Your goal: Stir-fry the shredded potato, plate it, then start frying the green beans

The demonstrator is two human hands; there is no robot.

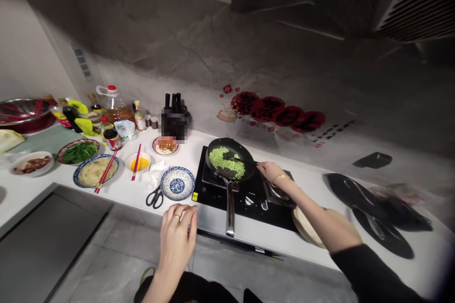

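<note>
My right hand (272, 172) is closed around the handle of a black spatula (239, 158). The spatula's head is down among green peas (217, 157) in a dark frying pan (245, 147). The pan sits on the left burner of a black cooktop (216, 200), its metal handle pointing toward me. My left hand (179, 231) hovers by the counter's front edge, fingers loosely bent and a little apart, with nothing in it. Nearest to it are a blue-and-white plate (177, 183) and black-handled scissors (155, 197).
Left of the plate stand a bowl of beaten egg (140, 164) with red chopsticks, a plate of pale shreds (94, 172), green vegetables (78, 151) and meat (31, 164). Bottles and a knife block (174, 120) line the wall. A round wooden board (305, 225) and dark lids (384, 232) lie right.
</note>
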